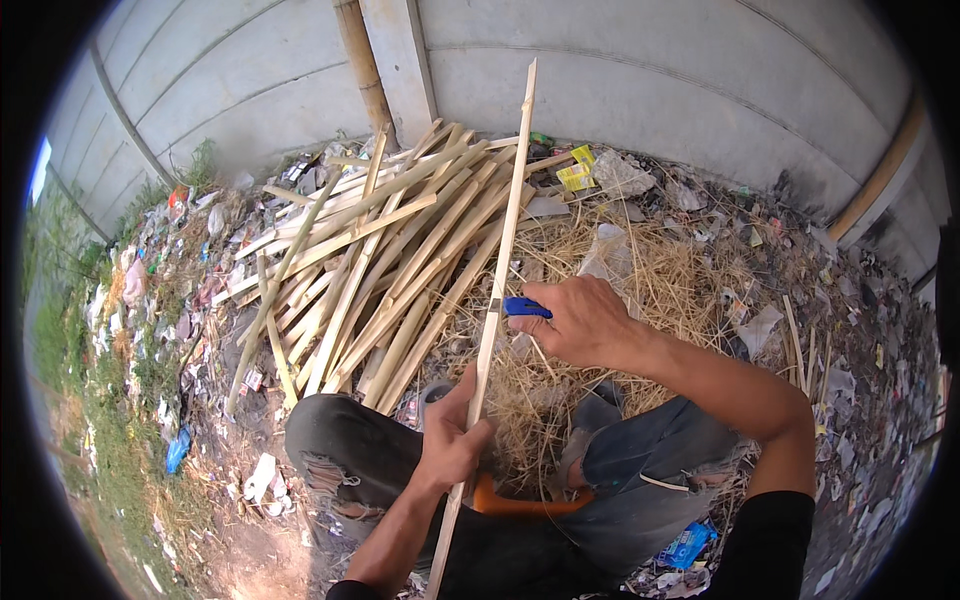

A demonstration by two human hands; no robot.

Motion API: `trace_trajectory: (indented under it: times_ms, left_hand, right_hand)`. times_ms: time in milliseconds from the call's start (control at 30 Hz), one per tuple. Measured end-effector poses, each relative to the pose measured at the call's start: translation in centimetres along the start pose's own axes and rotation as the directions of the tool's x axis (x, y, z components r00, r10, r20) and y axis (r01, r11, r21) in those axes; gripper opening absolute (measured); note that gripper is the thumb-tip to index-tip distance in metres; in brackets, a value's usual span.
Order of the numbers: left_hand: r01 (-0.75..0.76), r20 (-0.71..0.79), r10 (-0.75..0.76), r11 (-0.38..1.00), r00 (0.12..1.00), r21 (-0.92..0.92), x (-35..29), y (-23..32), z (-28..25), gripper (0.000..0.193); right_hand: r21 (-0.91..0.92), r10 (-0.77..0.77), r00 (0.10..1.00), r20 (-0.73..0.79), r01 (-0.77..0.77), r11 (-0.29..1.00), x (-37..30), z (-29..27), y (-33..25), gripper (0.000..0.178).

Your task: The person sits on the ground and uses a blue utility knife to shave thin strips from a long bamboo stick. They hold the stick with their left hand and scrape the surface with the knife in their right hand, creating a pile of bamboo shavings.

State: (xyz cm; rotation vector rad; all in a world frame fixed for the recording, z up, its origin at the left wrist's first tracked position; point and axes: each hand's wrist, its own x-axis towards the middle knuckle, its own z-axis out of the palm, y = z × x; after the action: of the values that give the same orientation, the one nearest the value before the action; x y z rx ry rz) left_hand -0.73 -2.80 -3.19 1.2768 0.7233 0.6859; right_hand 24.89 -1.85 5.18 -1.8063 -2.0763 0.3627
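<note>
A long, pale bamboo strip (511, 210) slants upward from between my legs, its tip reaching in front of the concrete wall. Low on the strip, my left hand (455, 432) is closed around it. My right hand (592, 322) grips a blue-handled utility knife (527, 307), whose short blade rests against the strip above my left hand. Beyond and to the left lies a large heap of split bamboo strips (400, 250). Thin straw-like shavings (680, 265) cover the ground around my right hand.
A grey concrete wall (640, 90) with a bamboo pole (365, 70) leaning on it stands behind the heap. Scattered litter, including a yellow wrapper (577, 176) and blue plastic (178, 450), lies about. Something orange (525, 505) shows between my bent legs.
</note>
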Motion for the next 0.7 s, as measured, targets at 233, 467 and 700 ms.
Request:
trace_trajectory:
  times_ms: [233,467,700]
  left_hand:
    - [-0.029,0.072,0.03,0.999,0.997,-0.021,-1.4,-0.8,-0.7,0.076]
    - [-0.164,0.207,0.155,0.986,0.966,0.027,-2.2,-1.4,-0.3,0.074]
    - [-0.371,0.136,0.347,0.892,0.928,0.259,-4.5,2.1,1.2,0.077]
  right_hand:
    - [0.018,0.124,0.979,-0.159,-0.123,0.992,1.8,-2.2,2.2,0.043]
    - [0.203,0.108,0.795,-0.597,0.02,0.979,-3.0,-8.1,3.6,0.043]
    - [0.441,0.189,0.865,-0.464,0.04,0.897,-9.6,-6.8,-4.4,0.026]
